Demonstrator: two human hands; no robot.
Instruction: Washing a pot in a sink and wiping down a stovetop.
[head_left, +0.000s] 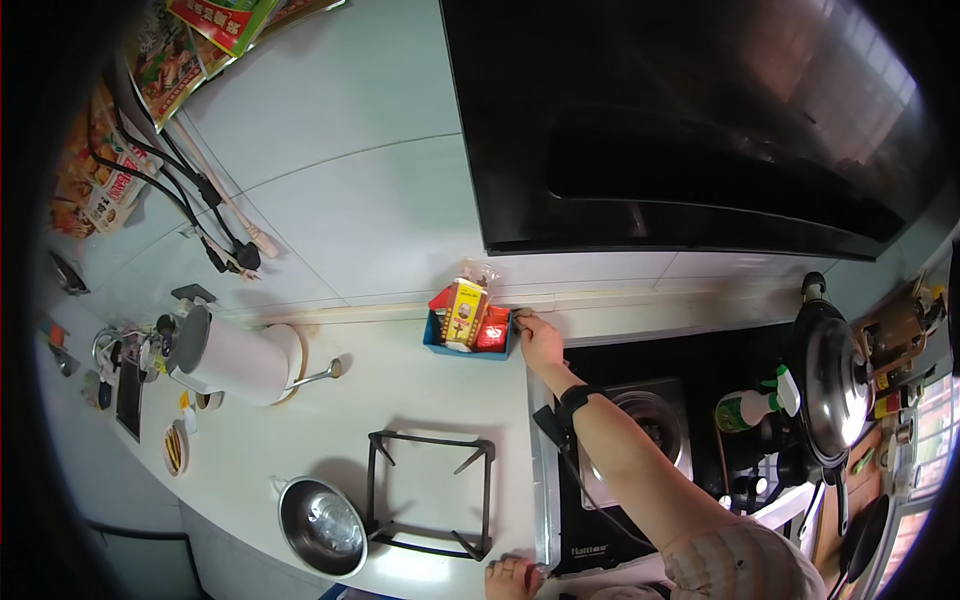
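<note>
My right hand (538, 341) reaches to the back of the white counter (405, 390). Its fingers are at the right end of a small blue box (469, 352) that holds a yellow packet (466, 311) and red packets (493, 330); a small brownish thing shows at the fingertips, too small to name. A dark band circles the wrist. My left hand (511, 577) rests at the counter's front edge near the stove, partly cut off by the frame; a small reddish thing shows beside its fingers. A black metal pan support (489, 491) lies on the counter between the hands and a steel bowl (324, 527).
The gas stove (600, 544) holds a lidded steel wok (836, 382) and a spray bottle (742, 410). A black range hood (675, 165) hangs above. A white kettle (232, 356) and spoon (322, 371) are at left, below hanging cables (187, 184).
</note>
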